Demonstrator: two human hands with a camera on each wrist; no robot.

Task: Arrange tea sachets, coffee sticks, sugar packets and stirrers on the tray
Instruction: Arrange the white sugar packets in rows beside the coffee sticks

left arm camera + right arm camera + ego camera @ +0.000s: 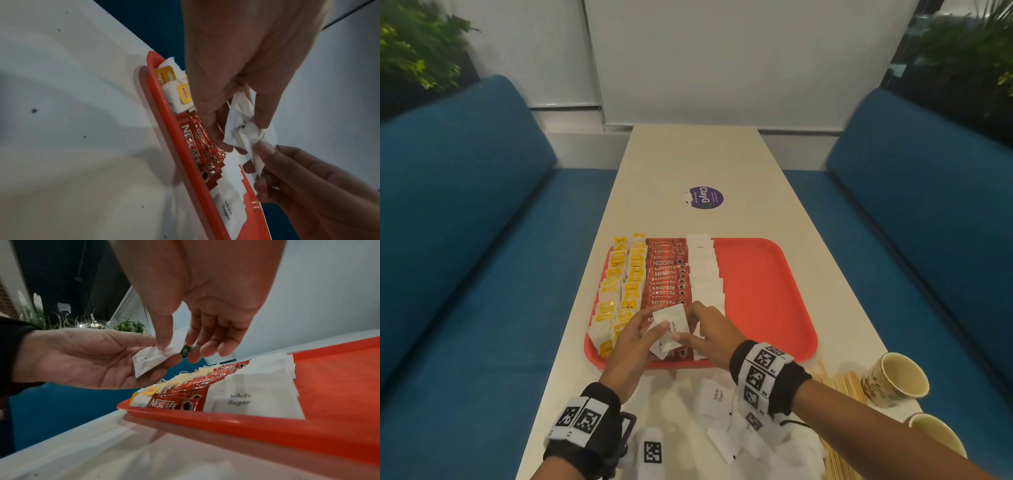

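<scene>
A red tray (763, 274) holds yellow-tagged tea sachets (619, 281) in two columns on its left. Beside them run a column of red Nescafe coffee sticks (666, 274) and a column of white sugar packets (705, 274). Over the tray's near edge my left hand (654, 329) holds a small bunch of white sugar packets (673, 325) between thumb and fingers. My right hand (688, 322) pinches one packet of that bunch (152, 360) with thumb and fingers. In the left wrist view the crumpled packets (246, 129) sit between both hands above the coffee sticks (191, 138).
Loose sugar packets (719, 401) lie in a pile on the table in front of the tray. Wooden stirrers (849, 383) and two paper cups (897, 380) sit at the front right. The tray's right half is bare. Blue benches (482, 240) flank the narrow table.
</scene>
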